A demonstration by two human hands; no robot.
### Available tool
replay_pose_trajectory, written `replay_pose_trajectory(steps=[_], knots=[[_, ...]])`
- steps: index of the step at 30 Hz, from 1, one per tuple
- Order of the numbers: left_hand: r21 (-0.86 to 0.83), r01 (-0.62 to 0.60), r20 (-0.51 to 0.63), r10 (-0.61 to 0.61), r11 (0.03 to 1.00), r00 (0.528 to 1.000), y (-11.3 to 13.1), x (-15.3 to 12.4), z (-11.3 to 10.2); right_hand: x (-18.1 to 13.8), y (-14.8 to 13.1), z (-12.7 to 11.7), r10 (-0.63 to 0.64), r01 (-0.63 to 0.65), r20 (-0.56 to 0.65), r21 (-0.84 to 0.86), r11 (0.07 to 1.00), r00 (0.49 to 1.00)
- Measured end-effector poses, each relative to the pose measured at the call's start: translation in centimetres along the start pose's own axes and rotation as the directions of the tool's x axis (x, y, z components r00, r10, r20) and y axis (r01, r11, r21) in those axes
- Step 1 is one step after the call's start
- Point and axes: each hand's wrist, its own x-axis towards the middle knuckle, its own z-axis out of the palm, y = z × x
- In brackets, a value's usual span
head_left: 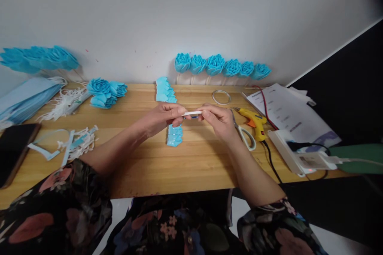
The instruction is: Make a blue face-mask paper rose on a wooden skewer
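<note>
White strip [192, 113] is pinched at both ends, my left hand [163, 117] and right hand [218, 119] each closed on it, just above the folded blue paper [174, 134] on the wooden table [194, 159].

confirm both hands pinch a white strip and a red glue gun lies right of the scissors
The glue gun is yellow, not red; the head view shows it. Otherwise right: left hand and right hand pinch the white strip, and the gun lies right of the scissors.
</note>
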Motion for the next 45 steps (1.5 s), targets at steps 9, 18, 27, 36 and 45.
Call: replay_pose_trajectory(steps=[9, 18, 27, 36, 45], knots=[[-0.063, 0.037, -0.023, -0.039, 0.997, 0.999, -0.1, 0.0, -0.2, -0.1, 0.6, 0.0, 0.023, -0.023, 0.002, -0.014, 1.0, 1.0], [-0.004, -0.026, -0.155, 0.025, 1.0, 0.988, 0.0, 0.1, -0.2, -2.6, -3.8, -3.5, -0.047, -0.032, -0.223, -0.336, 0.941, 0.974], [-0.093, -0.071, -0.242, 0.047, 0.993, 0.969, 0.5, 0.1, -0.3, -9.5, -2.2, -7.3, 0.15, -0.263, -0.218, -0.851, 0.453, 0.964], [-0.1, -0.1, -0.259, 0.072, 0.99, 0.963, 0.4, 0.2, -0.3, -9.1, 0.0, -6.3, 0.343, -0.238, -0.198, -0.968, 0.077, 0.918], [-0.133, -0.096, -0.235, 0.063, 0.986, 0.97, 0.2, 0.5, -1.0, -9.5, 0.3, -8.1, 0.388, -0.254, -0.208, -0.965, 0.07, 0.898]])
